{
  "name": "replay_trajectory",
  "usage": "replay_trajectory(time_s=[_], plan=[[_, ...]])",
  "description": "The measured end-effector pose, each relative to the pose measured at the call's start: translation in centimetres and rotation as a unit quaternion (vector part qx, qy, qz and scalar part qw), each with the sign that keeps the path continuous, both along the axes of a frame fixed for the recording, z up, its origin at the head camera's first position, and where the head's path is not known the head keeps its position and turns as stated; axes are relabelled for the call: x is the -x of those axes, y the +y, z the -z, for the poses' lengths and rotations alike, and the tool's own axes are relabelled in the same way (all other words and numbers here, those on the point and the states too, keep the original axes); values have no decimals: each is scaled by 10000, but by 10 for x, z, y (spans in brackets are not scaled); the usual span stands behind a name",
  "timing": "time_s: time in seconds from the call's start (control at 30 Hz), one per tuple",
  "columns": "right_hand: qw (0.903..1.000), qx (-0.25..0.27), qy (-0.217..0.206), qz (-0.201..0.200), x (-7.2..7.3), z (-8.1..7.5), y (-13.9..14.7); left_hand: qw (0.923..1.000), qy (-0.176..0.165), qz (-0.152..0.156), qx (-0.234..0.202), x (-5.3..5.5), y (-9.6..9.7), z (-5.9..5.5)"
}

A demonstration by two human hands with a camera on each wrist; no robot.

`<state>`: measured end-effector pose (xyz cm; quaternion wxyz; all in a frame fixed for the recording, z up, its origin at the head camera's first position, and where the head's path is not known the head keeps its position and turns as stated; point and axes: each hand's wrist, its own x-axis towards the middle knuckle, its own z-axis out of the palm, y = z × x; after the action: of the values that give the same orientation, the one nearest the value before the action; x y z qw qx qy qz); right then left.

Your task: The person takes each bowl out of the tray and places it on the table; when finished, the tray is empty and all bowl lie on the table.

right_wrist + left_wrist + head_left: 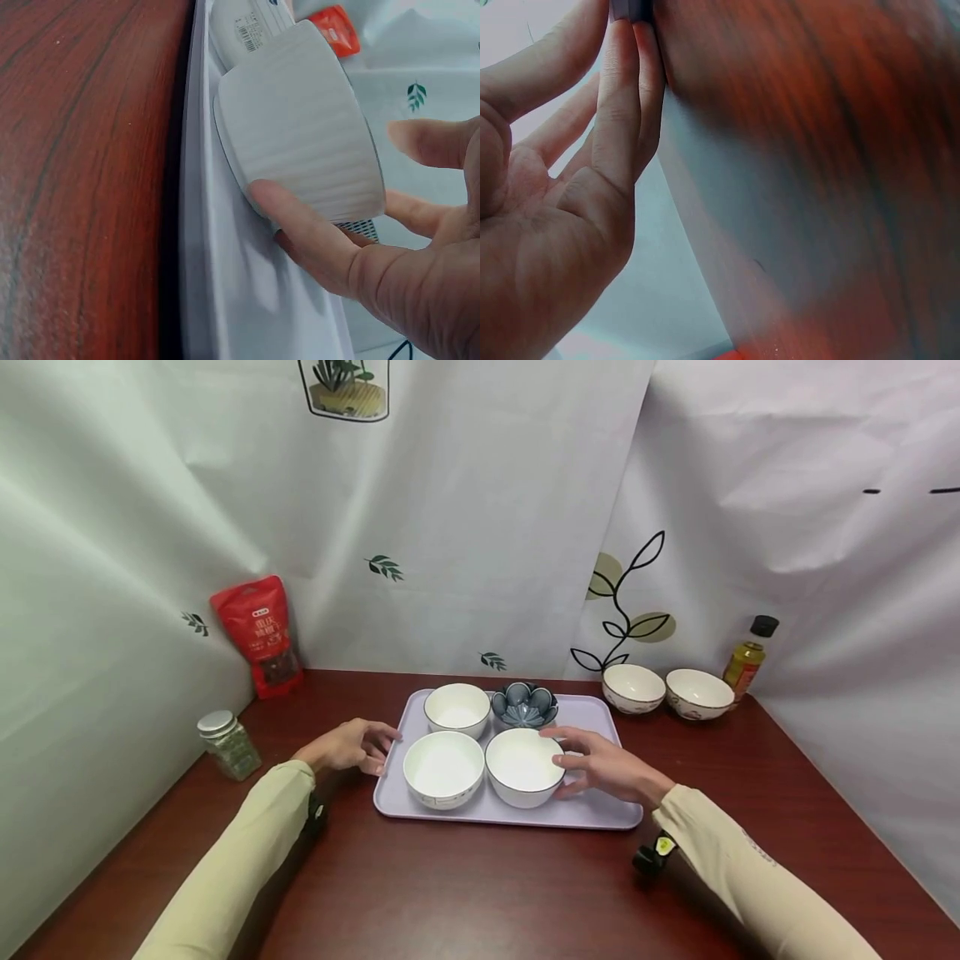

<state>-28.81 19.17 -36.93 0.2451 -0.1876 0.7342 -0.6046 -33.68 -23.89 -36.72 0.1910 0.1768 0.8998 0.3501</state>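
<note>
A pale lilac tray (pixel 600 812) lies on the table with several bowls on it. My left hand (pixel 352 745) is at the tray's left end, and in the left wrist view its straight fingers (pixel 617 97) touch the rim. At the tray's front right stands a white ribbed bowl (pixel 300 127). Around its right side my right hand (pixel 609 766) is spread; a fingertip touches the lower wall, while the thumb stays apart from it. Beside that bowl sits another white bowl (pixel 444 770). Behind them are a third white bowl (pixel 457 710) and a dark blue petal-shaped bowl (pixel 524 706).
Two patterned white bowls (pixel 699 693) and an oil bottle (pixel 745 658) stand at the back right. To the left are a red pouch (pixel 262 635) and a jar of dried herbs (pixel 231 747). A printed cloth (pixel 480 527) hangs behind the brown table (pixel 480 893).
</note>
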Motion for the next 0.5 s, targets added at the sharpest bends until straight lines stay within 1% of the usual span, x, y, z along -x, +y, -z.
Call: replay_trajectory(time_s=[0.2, 0.4, 0.5], plan=[[10000, -23, -53, 38, 3, 3, -1, 9998, -35, -176, 37, 1, 1, 2], [9998, 31, -63, 170, 4, 3, -2, 9999, 0, -144, 46, 1, 1, 2], [9996, 80, -89, 268, 3, 5, -1, 10000, 42, -43, 32, -1, 1, 2]])
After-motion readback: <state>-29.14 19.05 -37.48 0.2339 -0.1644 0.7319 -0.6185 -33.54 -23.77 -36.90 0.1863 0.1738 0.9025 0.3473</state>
